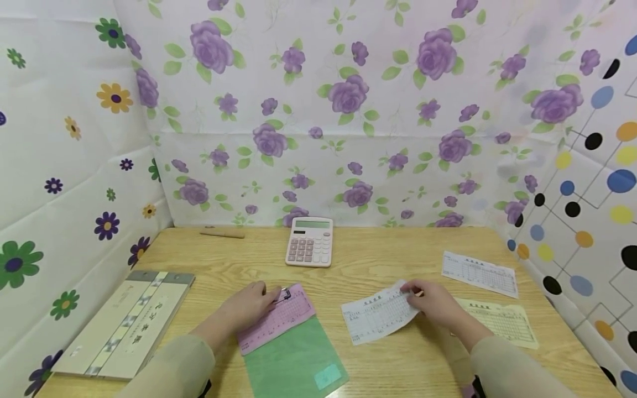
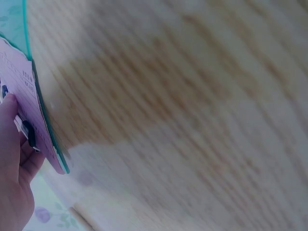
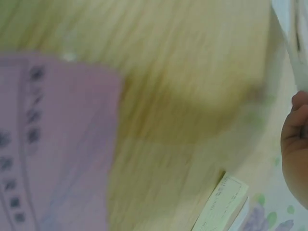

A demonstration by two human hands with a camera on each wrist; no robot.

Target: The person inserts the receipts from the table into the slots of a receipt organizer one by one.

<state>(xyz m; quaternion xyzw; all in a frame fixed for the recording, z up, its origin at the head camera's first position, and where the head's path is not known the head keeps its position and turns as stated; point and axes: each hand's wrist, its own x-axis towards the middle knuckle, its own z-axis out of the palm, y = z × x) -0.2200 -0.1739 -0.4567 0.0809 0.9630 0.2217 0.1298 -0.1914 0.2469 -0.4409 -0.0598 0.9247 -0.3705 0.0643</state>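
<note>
My left hand [image 1: 249, 305] grips the top end of a green clipboard [image 1: 286, 365]. Its thumb lies on the dark metal clip [image 2: 29, 134], and the fingers are partly hidden behind the board. A pink printed slip [image 1: 278, 323] lies on the clipboard under that clip. To the right, my right hand [image 1: 433, 301] pinches the right end of a white printed slip [image 1: 378, 315], which bends up slightly from the table. Only part of the right hand shows at the edge of the right wrist view, with the slip's edge above it.
A yellow slip [image 1: 502, 323] and another white slip [image 1: 480, 273] lie at the right. A pink calculator [image 1: 309, 241] stands near the back, with a wooden stick-like tool [image 1: 222, 234] left of it. Bound booklets [image 1: 124, 326] lie at left. Pink paper [image 3: 72, 144] fills the right wrist view's left.
</note>
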